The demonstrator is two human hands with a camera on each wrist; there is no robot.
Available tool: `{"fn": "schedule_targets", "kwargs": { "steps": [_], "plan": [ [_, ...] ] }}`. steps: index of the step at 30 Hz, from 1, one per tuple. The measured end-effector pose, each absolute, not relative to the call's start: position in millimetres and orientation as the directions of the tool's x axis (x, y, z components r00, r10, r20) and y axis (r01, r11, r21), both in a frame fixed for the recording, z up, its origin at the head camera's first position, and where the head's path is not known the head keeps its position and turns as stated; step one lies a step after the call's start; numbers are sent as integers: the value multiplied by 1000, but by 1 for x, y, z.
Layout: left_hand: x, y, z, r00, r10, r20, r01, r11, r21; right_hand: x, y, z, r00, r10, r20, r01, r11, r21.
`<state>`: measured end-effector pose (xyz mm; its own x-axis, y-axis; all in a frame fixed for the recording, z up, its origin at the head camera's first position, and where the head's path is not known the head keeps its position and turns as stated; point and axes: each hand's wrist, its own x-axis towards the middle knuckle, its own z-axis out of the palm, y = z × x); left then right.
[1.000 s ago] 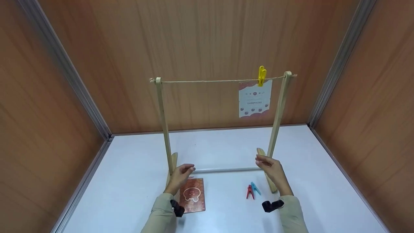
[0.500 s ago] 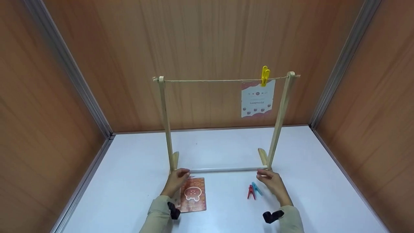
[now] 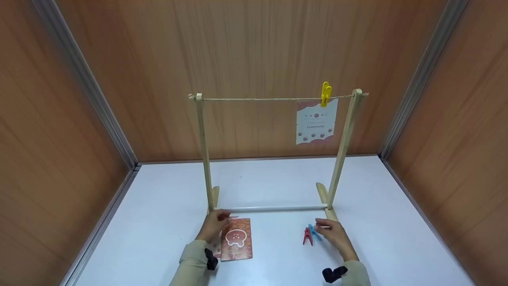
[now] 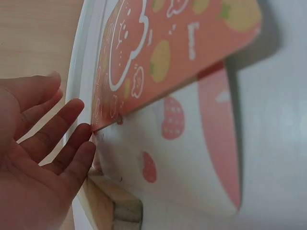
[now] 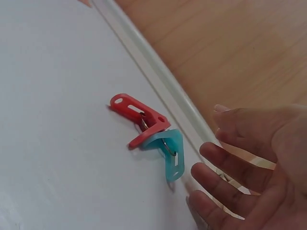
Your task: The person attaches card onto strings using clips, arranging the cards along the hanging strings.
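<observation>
Reaching low over the desk (image 3: pixel 278 254), both hands hung open and held nothing: left hand (image 3: pixel 214 225) touched the orange card (image 3: pixel 237 239), right hand (image 3: pixel 332 234) neared the clips (image 5: pixel 153 134); pinching one edge cleanly would serve best

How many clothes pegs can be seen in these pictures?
3: a yellow peg clipping the hanging card to the string, and a red peg and blue peg on the table beside the right hand.
</observation>
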<state>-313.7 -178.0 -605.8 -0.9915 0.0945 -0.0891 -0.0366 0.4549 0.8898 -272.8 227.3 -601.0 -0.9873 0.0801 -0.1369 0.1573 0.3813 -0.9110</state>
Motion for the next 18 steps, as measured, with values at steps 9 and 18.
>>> {"fn": "schedule_targets", "kwargs": {
  "steps": [9,18],
  "plan": [
    [-313,-181,-605,-989,106,-102,-39,480,876,-272,225,-604,-985,90,-148,172,420,-891],
    [-313,-180,-603,-988,91,-127,-64,507,860,-270,225,-611,-987,109,-115,154,482,-863]
  ]
}}
